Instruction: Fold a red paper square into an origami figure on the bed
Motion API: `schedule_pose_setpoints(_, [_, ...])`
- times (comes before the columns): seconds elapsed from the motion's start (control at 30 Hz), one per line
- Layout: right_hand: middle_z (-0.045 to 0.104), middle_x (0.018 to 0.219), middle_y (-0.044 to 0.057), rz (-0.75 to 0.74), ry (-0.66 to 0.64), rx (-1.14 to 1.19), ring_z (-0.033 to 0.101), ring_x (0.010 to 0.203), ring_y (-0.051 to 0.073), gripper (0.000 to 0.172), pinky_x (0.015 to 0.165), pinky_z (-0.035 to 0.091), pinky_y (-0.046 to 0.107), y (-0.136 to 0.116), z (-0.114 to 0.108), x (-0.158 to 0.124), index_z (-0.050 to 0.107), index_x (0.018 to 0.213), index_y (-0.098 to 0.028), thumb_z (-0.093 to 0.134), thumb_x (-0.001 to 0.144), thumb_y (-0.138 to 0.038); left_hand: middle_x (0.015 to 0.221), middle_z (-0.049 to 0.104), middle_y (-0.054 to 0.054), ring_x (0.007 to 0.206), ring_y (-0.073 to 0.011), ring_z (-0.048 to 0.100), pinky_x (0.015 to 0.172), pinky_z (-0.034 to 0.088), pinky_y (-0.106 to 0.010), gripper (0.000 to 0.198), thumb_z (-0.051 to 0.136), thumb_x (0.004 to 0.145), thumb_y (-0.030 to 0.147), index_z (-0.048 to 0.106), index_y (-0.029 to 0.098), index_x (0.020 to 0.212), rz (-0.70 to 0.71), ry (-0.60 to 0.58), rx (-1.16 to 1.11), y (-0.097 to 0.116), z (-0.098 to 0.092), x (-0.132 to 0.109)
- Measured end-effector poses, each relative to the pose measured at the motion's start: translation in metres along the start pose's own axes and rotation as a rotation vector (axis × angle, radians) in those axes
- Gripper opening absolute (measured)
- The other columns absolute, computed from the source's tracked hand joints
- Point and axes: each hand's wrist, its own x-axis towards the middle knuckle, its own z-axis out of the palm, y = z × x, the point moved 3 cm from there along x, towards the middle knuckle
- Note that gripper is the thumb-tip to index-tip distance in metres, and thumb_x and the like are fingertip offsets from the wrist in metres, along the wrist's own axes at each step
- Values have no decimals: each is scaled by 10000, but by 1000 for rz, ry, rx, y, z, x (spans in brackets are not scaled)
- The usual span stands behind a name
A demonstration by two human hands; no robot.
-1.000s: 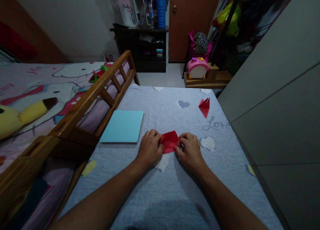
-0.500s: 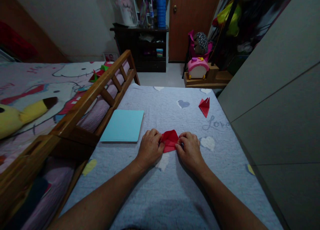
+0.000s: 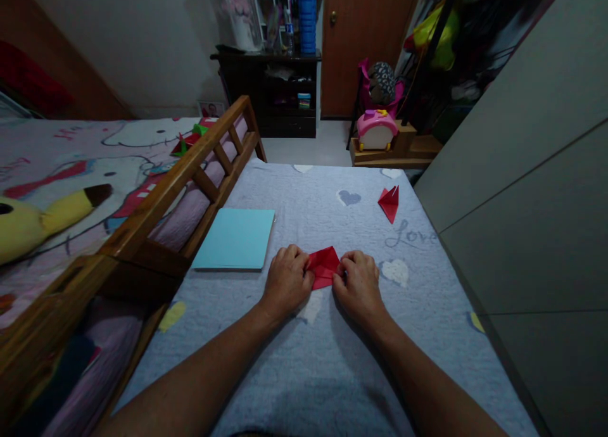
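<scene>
Pinching both sides of a folded red paper (image 3: 325, 267) with curled-up left hand (image 3: 286, 278) and right hand (image 3: 360, 284). Holding it on or just above the blue blanket (image 3: 304, 367).

"Love" (image 3: 411, 236) is printed on the blue bedspread (image 3: 294, 193); lettering (image 3: 69, 130) on the pink sheet (image 3: 92, 144) is unclear.

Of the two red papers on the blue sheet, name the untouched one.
The red paper by the far right corner, beyond "Love"; the other paper is held between left hand and right hand.
</scene>
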Motion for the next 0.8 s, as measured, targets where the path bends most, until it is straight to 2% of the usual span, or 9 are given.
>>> schedule_pose_setpoints(0.17, [598, 1022, 91, 5, 12, 3, 482, 995, 271, 64, 908, 388, 417, 0, 1, 0, 621, 827, -191, 572, 801, -160, 969, 593, -78, 948, -250, 526, 851, 441, -390, 87, 573, 841, 167, 651, 192, 870, 3, 8, -4, 0, 0, -1])
schedule_pose_setpoints(0.3, [586, 996, 85, 12, 34, 23, 483, 972, 267, 146, 880, 395, 409, 0, 1, -1, 623, 912, -208, 559, 801, -138, 969, 591, -77, 948, -252, 523, 852, 439, -393, 93, 571, 841, 170, 652, 196, 879, 6, 11, -11, 0, 0, -1])
schedule_pose_setpoints(0.5, [569, 1190, 89, -34, 45, 25, 466, 1088, 279, 198, 958, 361, 459, -6, -4, -5, 714, 916, -249, 578, 847, -123, 976, 590, -77, 955, -251, 523, 845, 432, -389, 87, 566, 849, 175, 647, 198, 870, 1, 12, -5, 0, 1, -1])
schedule_pose_setpoints(0.63, [528, 1338, 58, -118, 29, -25, 401, 1247, 297, 242, 1071, 261, 546, -10, -3, -8, 753, 933, -319, 578, 905, -154, 990, 591, -77, 968, -253, 521, 852, 431, -390, 84, 567, 849, 174, 646, 196, 866, -2, 11, -8, -1, 2, -2])
schedule_pose_setpoints(0.73, [462, 1449, 26, -214, 10, -64, 306, 1373, 305, 303, 1130, 151, 595, -11, 1, -10, 738, 1058, -406, 594, 921, -178, 990, 589, -81, 964, -253, 522, 858, 431, -392, 94, 564, 872, 205, 655, 190, 893, 9, 16, -6, -1, 2, -2])
schedule_pose_setpoints(0.8, [423, 1499, 15, -259, 3, -88, 268, 1409, 311, 329, 1144, 130, 595, -12, 2, -11, 716, 1123, -436, 615, 917, -199, 985, 587, -81, 962, -252, 524, 860, 431, -392, 111, 557, 889, 224, 661, 190, 909, 16, 20, -8, -1, 3, -2])
